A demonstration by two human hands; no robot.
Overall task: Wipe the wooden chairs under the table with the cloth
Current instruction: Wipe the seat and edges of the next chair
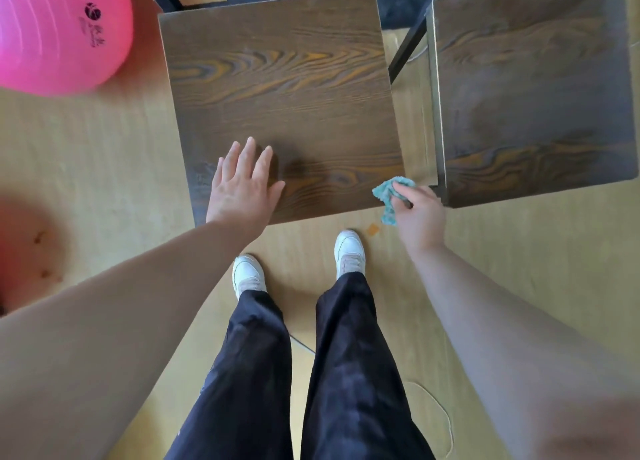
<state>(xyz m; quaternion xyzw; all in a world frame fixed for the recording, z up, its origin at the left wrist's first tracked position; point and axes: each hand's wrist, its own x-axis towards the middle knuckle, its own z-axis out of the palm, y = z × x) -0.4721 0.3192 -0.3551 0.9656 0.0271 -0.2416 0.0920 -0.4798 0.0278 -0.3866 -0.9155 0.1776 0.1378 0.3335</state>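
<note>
While the right hand (420,213) pinches the bunched teal cloth (391,196) at the near right corner of the left chair (284,88), the rest of it stretches far and left, so that hand's closest. The left hand (242,189) lies flat, fingers straight, on the near edge. Dark grainy wood, looks dull.

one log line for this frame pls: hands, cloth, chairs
left hand: open, flat over middle chair seat | right hand: grips cloth at that seat's near right corner | right chair seat: no hand on it
</note>
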